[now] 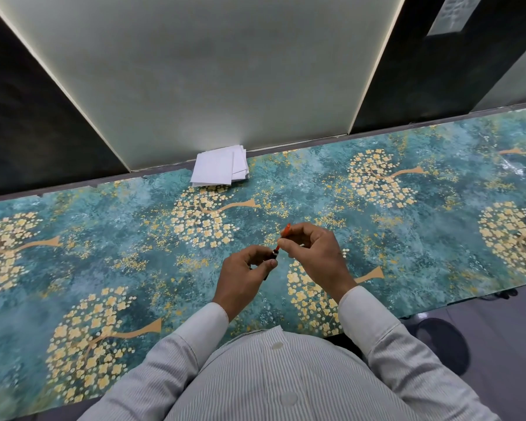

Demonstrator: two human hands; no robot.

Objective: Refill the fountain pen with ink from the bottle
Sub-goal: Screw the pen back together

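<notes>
My left hand (244, 275) grips the dark front section of the fountain pen (273, 255), which is mostly hidden by my fingers. My right hand (312, 253) pinches a thin orange part of the pen (285, 230) that runs up from the dark section toward the far side. The two parts meet between my thumbs, above the table. No ink bottle is in view.
The table carries a teal cover (104, 238) printed with golden blossom trees. A small stack of white paper sheets (220, 169) lies at the far edge against the pale wall panel (210, 71). The table's near edge runs by my waist.
</notes>
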